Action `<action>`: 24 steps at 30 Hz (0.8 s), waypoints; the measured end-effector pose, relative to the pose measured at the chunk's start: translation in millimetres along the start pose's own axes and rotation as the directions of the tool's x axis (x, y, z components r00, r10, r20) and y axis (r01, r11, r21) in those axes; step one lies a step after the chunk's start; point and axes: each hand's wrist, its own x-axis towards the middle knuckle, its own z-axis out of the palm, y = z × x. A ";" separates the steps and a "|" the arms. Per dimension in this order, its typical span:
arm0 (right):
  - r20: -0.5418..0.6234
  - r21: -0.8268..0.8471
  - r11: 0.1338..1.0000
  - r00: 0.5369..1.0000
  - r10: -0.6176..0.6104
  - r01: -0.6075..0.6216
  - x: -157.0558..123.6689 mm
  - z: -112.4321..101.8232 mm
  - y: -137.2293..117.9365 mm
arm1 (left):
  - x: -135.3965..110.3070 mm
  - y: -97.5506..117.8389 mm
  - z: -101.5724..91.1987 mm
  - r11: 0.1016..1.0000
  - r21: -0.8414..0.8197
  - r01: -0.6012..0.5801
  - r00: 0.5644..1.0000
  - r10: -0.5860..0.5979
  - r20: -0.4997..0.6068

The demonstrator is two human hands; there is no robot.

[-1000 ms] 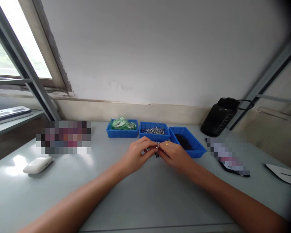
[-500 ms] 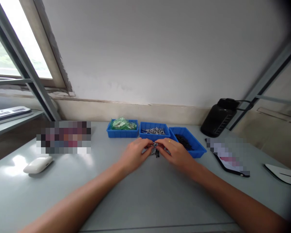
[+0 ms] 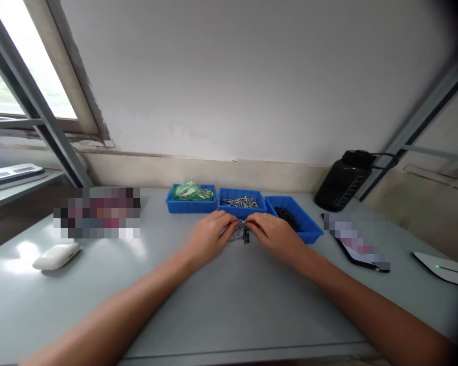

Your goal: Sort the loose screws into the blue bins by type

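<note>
A small pile of black and silver screws lies on the grey table in front of the middle blue bin. My left hand is at the pile's left side, thumb and fingertips closed together. From the right, my right hand, with a ring on one finger, pinches at the pile's top edge. Silver screws show between the two sets of fingertips; what each pinch holds is too small to make out. Just behind, the middle blue bin contains many silver screws.
A left blue bin holds a green plastic bag; a right blue bin holds black pieces. A dark bottle stands back right. A white case lies left, a phone-like object right, and a white device far right.
My hands have moved slightly apart, so more of the silver and black screws shows between them. The whole view has shifted a little.
</note>
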 end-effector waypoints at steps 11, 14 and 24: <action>-0.034 0.040 0.999 0.999 -0.003 0.005 0.3 -3.9 -4.1 | 0.4 -6.4 0.6 0.998 0.007 -0.057 0.998 0.057 -0.001; -0.106 0.089 0.994 0.993 -0.055 0.064 -0.5 -6.2 -7.4 | 0.1 -7.1 1.0 0.997 -0.012 -0.073 0.997 0.074 0.016; -0.205 0.100 0.980 0.967 -0.148 0.172 -2.9 -3.6 -8.5 | -0.2 -0.7 -0.7 0.990 -0.118 -0.071 0.996 0.077 0.049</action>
